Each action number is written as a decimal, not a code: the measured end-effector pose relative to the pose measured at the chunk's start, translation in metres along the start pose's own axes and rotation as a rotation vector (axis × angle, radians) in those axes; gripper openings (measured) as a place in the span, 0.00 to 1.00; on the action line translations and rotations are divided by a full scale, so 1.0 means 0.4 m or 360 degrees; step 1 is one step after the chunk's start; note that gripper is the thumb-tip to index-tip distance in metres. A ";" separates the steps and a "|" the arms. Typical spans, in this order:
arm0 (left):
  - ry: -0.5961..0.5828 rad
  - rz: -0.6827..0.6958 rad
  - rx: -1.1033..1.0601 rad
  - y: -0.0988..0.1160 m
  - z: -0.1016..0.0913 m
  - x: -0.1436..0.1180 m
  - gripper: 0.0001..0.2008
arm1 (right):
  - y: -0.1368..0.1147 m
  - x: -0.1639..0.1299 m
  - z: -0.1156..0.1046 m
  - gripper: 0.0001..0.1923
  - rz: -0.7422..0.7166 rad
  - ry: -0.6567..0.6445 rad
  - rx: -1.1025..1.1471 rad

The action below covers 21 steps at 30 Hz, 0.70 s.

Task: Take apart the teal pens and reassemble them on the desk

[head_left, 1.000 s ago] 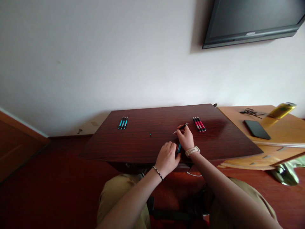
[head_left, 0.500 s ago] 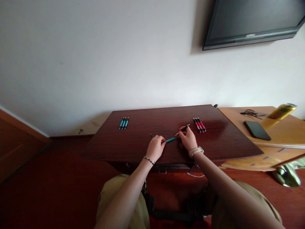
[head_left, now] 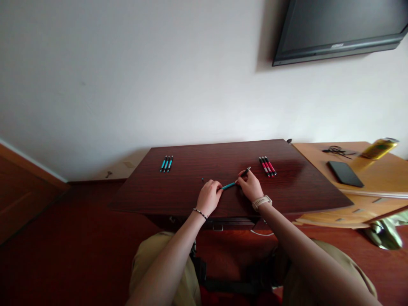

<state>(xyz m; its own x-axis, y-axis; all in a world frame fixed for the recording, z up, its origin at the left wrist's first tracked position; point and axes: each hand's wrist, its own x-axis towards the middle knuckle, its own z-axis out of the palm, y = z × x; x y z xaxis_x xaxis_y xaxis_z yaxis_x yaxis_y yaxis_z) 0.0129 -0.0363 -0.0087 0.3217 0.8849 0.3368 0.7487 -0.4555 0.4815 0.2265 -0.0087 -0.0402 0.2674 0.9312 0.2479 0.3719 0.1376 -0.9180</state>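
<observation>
My left hand pinches one end of a teal pen barrel just above the dark wooden desk. Closed around the black upper half of a pen is my right hand. The barrel's right end reaches the fingers of my right hand, where a thin pale refill tip meets it; how deep it sits is too small to tell. A tiny teal and dark pen part stands or lies on the desk beyond my left hand.
Several teal pens lie in a row at the desk's left, several pink-red pens at its right. A wooden cabinet at the right holds a phone, a black cable and a yellow can. A television hangs above.
My right hand has moved slightly left, bringing the black pen half and its refill to the barrel's end, closing the small gap. My left hand still holds the barrel.
</observation>
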 end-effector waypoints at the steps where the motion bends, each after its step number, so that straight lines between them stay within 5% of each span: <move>1: -0.0001 -0.0003 0.0002 0.000 0.000 0.000 0.03 | -0.001 0.000 0.000 0.09 0.0005 -0.0028 0.0035; 9: 0.0045 0.0004 0.0001 0.000 0.002 -0.004 0.03 | -0.024 0.001 -0.002 0.12 -0.0022 -0.0100 0.0427; 21: -0.0045 0.0047 0.0223 0.041 0.030 0.005 0.03 | -0.105 -0.033 0.008 0.16 -0.0355 -0.0310 0.0317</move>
<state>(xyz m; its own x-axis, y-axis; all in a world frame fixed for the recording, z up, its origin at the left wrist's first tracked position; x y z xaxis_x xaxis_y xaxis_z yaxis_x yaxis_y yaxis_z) 0.0327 -0.0407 -0.0098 0.3597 0.8745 0.3252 0.8115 -0.4653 0.3536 0.2046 -0.0257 -0.0058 0.0173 0.9152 0.4027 0.2165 0.3898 -0.8951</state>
